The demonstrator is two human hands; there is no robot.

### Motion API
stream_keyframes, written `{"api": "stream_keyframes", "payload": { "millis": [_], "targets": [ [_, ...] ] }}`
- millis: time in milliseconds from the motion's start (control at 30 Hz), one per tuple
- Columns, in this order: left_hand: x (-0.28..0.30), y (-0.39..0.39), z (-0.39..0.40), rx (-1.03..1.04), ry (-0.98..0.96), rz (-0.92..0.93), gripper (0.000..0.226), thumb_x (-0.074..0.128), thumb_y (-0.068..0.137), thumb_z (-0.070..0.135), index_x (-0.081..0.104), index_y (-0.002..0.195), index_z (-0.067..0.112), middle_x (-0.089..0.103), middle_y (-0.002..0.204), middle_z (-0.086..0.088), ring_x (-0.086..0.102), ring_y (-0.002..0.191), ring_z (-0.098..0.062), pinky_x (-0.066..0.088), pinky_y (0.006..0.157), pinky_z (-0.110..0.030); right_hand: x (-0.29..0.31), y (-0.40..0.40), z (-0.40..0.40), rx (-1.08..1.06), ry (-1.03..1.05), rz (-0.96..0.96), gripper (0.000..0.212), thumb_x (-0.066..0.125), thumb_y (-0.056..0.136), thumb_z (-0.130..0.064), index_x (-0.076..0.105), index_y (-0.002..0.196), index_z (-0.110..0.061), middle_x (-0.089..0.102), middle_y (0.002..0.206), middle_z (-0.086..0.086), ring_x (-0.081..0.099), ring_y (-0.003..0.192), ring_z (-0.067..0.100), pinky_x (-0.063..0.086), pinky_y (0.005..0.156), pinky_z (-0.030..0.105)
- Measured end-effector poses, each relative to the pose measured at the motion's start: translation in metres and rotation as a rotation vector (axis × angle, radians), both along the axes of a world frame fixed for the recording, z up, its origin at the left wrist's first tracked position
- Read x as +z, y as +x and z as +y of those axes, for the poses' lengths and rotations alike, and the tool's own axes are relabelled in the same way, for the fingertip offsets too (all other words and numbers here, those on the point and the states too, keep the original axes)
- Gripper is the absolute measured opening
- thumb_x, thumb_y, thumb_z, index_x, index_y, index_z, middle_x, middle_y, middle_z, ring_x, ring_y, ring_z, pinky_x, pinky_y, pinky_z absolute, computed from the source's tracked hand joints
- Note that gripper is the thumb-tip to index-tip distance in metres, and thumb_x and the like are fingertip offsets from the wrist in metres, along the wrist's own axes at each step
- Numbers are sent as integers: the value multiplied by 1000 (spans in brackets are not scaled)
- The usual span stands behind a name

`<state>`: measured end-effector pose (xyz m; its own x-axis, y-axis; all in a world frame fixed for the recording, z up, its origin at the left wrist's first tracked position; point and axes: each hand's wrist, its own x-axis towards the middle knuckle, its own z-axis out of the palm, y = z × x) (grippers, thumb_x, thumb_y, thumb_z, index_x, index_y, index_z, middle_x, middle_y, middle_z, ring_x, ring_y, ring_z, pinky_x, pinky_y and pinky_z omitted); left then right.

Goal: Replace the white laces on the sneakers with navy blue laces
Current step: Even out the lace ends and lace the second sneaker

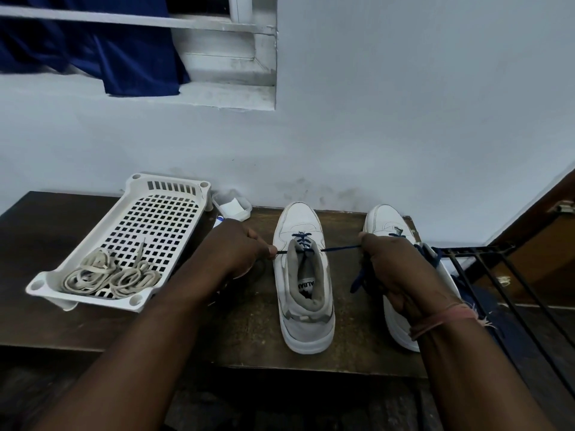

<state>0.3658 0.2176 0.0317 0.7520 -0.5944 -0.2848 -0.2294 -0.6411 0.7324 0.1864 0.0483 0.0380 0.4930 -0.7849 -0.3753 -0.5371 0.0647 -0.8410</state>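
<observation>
Two white sneakers stand toes to the wall on a dark wooden table (249,337). The left sneaker (303,293) has a navy blue lace (303,242) threaded through its upper eyelets. My left hand (241,250) pinches one end of that lace just left of the shoe. My right hand (389,269) grips the other end, pulled taut to the right, with loose navy lace hanging below my fingers. The right sneaker (384,220) is mostly hidden behind my right hand; navy lace shows on it too. The removed white laces (109,275) lie coiled in a white tray.
The white perforated plastic tray (161,209) sits at the table's left. A small clear container (233,208) stands by the wall behind it. A black metal rack (504,275) juts in at the right. The wall is close behind the shoes.
</observation>
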Motion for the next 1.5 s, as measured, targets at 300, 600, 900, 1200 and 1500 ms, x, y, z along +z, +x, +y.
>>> {"api": "stream_keyframes", "payload": {
  "millis": [300, 600, 900, 1200, 1500],
  "targets": [
    [2, -10, -5, -46, 47, -102, 17, 76, 72, 54, 72, 61, 42, 68, 60, 18, 70, 81, -17, 52, 95, -49, 6, 4, 11, 65, -313, 34, 45, 46, 103, -31, 44, 61, -15, 44, 54, 2, 41, 54, 17, 29, 54, 29],
    [12, -29, -10, 21, -172, -323, 35, 62, 79, 68, 71, 76, 34, 70, 71, 10, 70, 81, -16, 56, 85, -48, 9, 9, 18, 103, -459, -49, 43, 56, 87, -28, 34, 123, -18, 58, 113, 10, 59, 102, 29, 48, 85, 37],
    [21, -42, 1, -60, -178, 65, 22, 79, 87, 37, 79, 78, 17, 76, 70, -3, 70, 60, -12, 51, 56, -22, 23, 20, 35, 275, -392, -389, 18, 53, 99, 1, 60, 101, -15, 73, 84, 3, 70, 71, 10, 57, 66, 20],
    [9, -29, -2, 219, -283, 726, 14, 61, 99, 0, 66, 86, 4, 74, 102, -19, 70, 81, -21, 63, 70, -33, 2, 23, 40, 446, -767, -94, 14, 70, 89, -18, 64, 91, -31, 64, 78, -19, 61, 76, -5, 48, 71, 20],
    [11, -25, -1, 174, -305, 750, 5, 69, 94, 6, 70, 99, 4, 76, 98, -18, 72, 77, -20, 62, 69, -29, -4, 27, 46, 396, -778, -144, 17, 70, 88, -19, 58, 91, -31, 62, 77, -16, 60, 74, -1, 51, 66, 23]
  ]
}}
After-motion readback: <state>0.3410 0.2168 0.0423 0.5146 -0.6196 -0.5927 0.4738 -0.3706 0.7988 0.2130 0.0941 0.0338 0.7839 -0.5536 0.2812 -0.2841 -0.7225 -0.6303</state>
